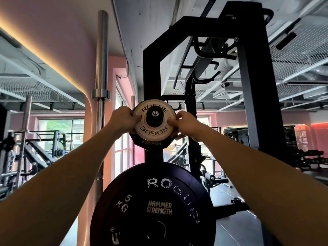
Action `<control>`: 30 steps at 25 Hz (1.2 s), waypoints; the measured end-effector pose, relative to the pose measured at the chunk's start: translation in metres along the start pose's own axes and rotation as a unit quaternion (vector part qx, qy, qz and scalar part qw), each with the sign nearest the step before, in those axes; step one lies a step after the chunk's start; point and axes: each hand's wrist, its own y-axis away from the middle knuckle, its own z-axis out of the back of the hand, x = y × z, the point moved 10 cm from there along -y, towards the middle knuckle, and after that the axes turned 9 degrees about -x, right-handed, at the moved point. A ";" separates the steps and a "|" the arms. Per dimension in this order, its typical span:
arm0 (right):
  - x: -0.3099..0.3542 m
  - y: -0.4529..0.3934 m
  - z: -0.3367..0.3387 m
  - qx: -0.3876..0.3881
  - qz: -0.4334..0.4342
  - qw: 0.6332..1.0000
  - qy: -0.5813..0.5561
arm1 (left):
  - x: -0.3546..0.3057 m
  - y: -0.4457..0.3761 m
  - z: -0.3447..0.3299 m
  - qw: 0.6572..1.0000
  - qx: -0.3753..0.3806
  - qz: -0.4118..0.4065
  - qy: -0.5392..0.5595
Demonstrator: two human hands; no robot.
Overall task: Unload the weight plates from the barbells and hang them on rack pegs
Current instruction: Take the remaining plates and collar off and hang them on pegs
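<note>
Plate (154, 127), white, sits face-on on the peg (155, 113), left hand (124, 119) and right hand (184, 124) gripping opposite edges, equally near.

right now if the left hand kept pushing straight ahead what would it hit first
The left hand grips the white plate; pushed on, that plate likely meets the black plate behind it, though the gap is unclear.
</note>
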 end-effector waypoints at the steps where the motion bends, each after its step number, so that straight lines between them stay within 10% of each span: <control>1: 0.008 0.008 0.005 0.008 0.004 1.000 -0.008 | -0.007 0.007 0.010 1.000 -0.005 0.001 -0.002; 30: 0.037 0.318 0.272 0.130 -0.043 0.987 -0.084 | -0.294 0.329 0.121 0.995 -0.052 0.090 -0.010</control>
